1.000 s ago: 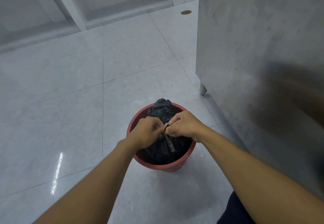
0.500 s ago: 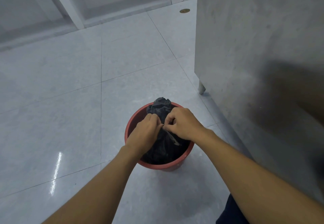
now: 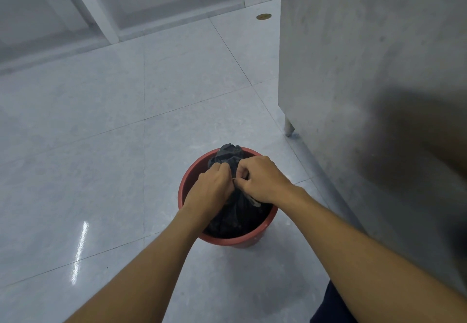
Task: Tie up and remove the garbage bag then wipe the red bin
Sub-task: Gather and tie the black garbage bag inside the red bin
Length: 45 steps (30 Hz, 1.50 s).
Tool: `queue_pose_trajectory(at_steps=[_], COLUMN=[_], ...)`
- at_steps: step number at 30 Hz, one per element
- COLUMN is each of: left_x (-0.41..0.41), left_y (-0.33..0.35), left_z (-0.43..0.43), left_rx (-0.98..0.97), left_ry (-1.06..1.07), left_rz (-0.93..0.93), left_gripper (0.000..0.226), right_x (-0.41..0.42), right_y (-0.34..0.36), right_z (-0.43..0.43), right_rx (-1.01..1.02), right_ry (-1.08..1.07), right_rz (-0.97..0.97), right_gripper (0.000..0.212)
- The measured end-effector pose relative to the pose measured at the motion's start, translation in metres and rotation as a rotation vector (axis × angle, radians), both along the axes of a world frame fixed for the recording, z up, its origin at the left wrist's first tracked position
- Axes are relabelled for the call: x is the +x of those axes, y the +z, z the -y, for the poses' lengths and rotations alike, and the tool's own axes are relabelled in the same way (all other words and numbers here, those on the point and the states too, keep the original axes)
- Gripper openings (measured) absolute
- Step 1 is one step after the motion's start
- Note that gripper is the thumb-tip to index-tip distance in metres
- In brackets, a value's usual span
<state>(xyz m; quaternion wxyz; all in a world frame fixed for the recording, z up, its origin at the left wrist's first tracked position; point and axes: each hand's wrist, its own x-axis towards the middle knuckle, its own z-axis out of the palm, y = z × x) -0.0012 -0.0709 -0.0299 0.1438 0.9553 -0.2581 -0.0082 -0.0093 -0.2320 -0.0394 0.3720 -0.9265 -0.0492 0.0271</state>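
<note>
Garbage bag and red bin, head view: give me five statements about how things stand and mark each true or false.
1. The black garbage bag sits inside the red bin. True.
2. Both hands are closed at the bag's gathered neck. True: left hand, right hand.
3. The bin stands on a wooden table. False: it stands on the tiled floor.
4. A metal cabinet stands to the bin's right. True.
5. The bag has been lifted clear of the bin. False: it is in the bin.

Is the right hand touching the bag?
Touching. Head view: the right hand pinches the gathered neck of the bag, with no gap between fingers and plastic.
</note>
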Motion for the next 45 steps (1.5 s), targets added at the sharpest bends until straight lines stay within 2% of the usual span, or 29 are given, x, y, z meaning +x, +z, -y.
queue_pose_trajectory(at_steps=[4, 9, 13, 19, 24, 30, 35, 45], left_x=[0.002, -0.006, -0.006, -0.004, -0.004, 0.001, 0.003, 0.005], left_y=[-0.006, -0.016, -0.018, -0.023, -0.023, -0.023, -0.025, -0.024], left_z=[0.000, -0.004, -0.010, -0.015, -0.020, -0.017, -0.015, -0.014], left_rx=[0.035, -0.042, -0.185, -0.391, -0.482, -0.420, -0.398, -0.424], left_ry=[0.021, 0.017, 0.033, 0.099, 0.076, 0.104, 0.118, 0.146], left_rz=[-0.014, -0.007, -0.040, -0.119, -0.176, -0.144, -0.116, -0.119], left_gripper=[0.015, 0.014, 0.011, 0.018, 0.020, 0.019, 0.018, 0.022], right_x=[0.000, 0.002, 0.002, 0.005, 0.005, 0.008, 0.007, 0.009], right_y=[0.000, -0.002, -0.002, -0.005, -0.005, -0.009, -0.014, -0.007], right_z=[0.002, 0.000, 0.001, -0.001, -0.002, -0.011, -0.016, -0.016], right_rx=[0.010, 0.063, 0.135, 0.155, 0.119, 0.022, 0.008, 0.036], right_ry=[0.050, 0.068, 0.044, -0.054, -0.021, 0.010, 0.052, 0.031], right_rz=[-0.043, -0.065, -0.105, -0.070, -0.045, 0.024, -0.047, 0.015], right_gripper=[0.007, 0.011, 0.020, 0.010, 0.023, 0.006, 0.009, 0.022])
